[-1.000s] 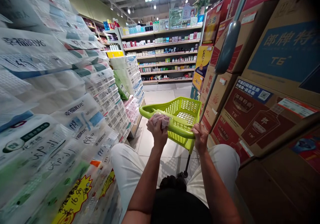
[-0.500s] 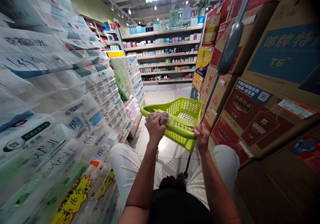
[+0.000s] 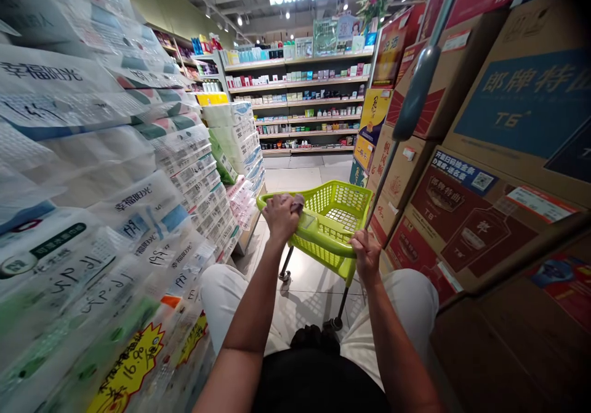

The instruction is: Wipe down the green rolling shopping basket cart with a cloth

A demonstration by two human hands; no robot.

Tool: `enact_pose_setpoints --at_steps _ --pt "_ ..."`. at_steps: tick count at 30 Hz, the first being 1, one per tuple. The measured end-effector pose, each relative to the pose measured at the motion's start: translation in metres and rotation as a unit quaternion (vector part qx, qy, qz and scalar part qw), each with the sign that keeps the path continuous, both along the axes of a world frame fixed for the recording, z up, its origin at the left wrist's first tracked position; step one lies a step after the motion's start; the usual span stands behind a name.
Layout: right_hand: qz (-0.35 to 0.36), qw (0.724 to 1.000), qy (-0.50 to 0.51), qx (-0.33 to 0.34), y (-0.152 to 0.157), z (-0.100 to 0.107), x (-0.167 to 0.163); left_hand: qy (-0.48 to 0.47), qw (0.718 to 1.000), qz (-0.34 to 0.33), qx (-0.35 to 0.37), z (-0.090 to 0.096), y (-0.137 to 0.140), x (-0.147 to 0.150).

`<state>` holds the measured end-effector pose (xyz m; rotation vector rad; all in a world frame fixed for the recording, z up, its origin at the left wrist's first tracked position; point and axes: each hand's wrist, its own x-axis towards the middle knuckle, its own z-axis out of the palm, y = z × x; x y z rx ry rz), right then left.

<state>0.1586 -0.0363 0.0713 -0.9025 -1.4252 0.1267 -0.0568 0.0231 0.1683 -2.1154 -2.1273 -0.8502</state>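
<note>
The left hand [image 3: 281, 217], fingers closed over a crumpled pinkish cloth [image 3: 298, 202], rested on the handle [image 3: 327, 240] of the green basket cart [image 3: 344, 265]; the right hand [image 3: 365, 250] had its fingers clamped on the handle's right end. Stacked cartons [image 3: 517, 108] stood right of the cart, and shelves [image 3: 330, 81] beyond it held small boxes [image 3: 298, 76]

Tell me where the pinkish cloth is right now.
In the head view, the pinkish cloth is left of centre, bunched under the fingers of the left hand, on the left part of the lime-green cart handle.
</note>
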Motion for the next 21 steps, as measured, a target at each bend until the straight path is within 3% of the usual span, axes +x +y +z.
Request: enact_pose_setpoints --at_steps 3,9,12,14,18,21 --pt "-0.005 1.000 0.007 0.001 0.001 -0.001 -0.002 0.013 1.000 -0.003 -0.021 0.006 0.026 -0.010" --pt "-0.021 1.000 0.021 -0.005 -0.001 -0.004 -0.003 0.093 0.970 -0.218 -0.054 0.019 0.020 0.016" --pt "-0.018 1.000 0.010 -0.012 -0.004 -0.004 0.003 0.110 0.947 -0.283 -0.107 0.028 0.027 0.023" --pt "-0.006 1.000 0.001 -0.002 -0.005 -0.004 0.008 0.105 0.941 -0.276 -0.165 0.031 0.041 0.018" --pt "0.013 0.999 0.014 0.028 -0.002 -0.006 0.018 0.070 0.958 -0.126 -0.247 0.028 0.066 -0.006" --pt "0.013 0.999 0.042 0.029 0.001 -0.009 0.023 0.032 0.976 -0.103 -0.189 0.022 0.062 -0.021"
